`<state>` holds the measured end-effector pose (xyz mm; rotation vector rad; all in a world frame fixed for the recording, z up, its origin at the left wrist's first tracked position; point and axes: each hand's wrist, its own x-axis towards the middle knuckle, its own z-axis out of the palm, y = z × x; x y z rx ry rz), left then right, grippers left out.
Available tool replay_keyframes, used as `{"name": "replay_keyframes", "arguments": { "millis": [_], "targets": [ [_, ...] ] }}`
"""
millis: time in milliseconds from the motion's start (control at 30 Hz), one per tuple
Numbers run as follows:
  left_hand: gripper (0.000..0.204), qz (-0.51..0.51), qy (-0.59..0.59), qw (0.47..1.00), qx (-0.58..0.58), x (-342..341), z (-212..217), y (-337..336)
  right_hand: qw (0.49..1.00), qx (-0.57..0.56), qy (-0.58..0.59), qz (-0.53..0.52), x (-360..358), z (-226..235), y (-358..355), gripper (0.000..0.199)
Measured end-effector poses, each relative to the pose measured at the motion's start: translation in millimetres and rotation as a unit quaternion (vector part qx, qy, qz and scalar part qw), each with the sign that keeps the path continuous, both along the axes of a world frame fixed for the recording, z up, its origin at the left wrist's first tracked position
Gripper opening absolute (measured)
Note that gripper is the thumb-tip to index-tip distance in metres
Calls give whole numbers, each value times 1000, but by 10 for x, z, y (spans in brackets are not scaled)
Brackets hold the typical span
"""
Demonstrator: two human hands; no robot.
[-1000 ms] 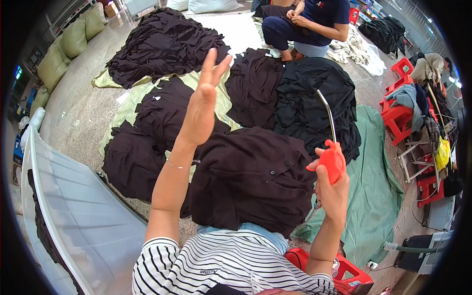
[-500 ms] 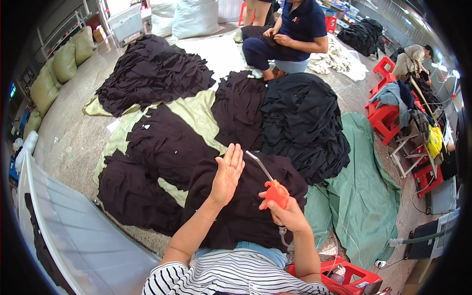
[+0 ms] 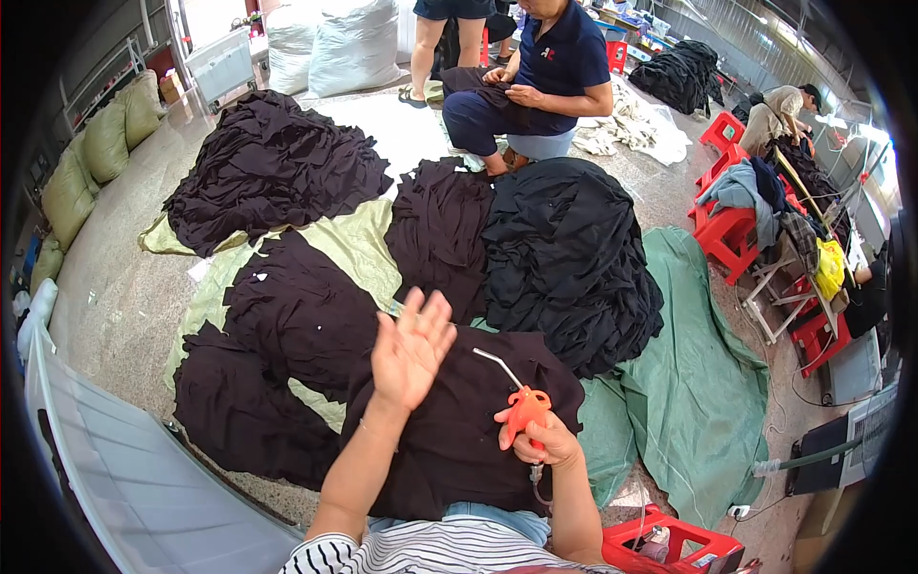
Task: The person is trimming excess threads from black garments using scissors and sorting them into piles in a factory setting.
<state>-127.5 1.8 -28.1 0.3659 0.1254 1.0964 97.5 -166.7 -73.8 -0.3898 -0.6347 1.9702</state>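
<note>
My right hand (image 3: pixel 543 442) is wrapped round an orange air blow gun (image 3: pixel 527 411). Its bent metal nozzle points up and away from me, and a hose hangs from the grip's lower end. Palm up and fingers stretched, my left hand (image 3: pixel 413 352) is held in the air, empty, to the left of the nozzle. Beneath both hands, dark brown fabric (image 3: pixel 430 469) is spread across my lap. Just beyond lie a dark brown cloth pile (image 3: pixel 438 225) and a black cloth pile (image 3: pixel 569 263).
More dark cloth heaps (image 3: pixel 273 172) lie left on yellowish sheeting (image 3: pixel 359 249). A green tarp (image 3: pixel 693 383) covers floor at right. A white bin (image 3: pixel 143 469) stands close on my left, a red stool (image 3: pixel 669 540) by my right elbow. A seated co-worker (image 3: pixel 564 67) handles dark cloth ahead.
My left hand has turned its palm further up, with the fingers more spread. The blow gun and right hand have dropped slightly lower. The whole view has shifted a little.
</note>
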Motion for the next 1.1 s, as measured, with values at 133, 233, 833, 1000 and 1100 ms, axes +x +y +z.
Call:
{"name": "replay_keyframes", "arguments": {
  "millis": [133, 233, 833, 1000, 1100],
  "targets": [
    [79, 82, 0, 986, 144, -98, 841, 553, 1000, -3, 13, 15, -1, -40, 26, 52],
    [85, 100, 12, 967, 234, -8, 1343, 900, 1000, -3, 26, 11, 29, -51, -6, 52],
    [47, 53, 221, 973, 31, 229, 225, 95, 1000, -13, 4, 3, 22, -43, -21, 53],
    [33, 44, 283, 958, 0, 268, -329, -207, 1000, -19, -15, 2, 36, 17, -28, 56],
    [27, 28, 303, 951, 63, 280, -279, -206, 1000, -16, -12, -2, 31, 11, -39, 56]
  ]
}}
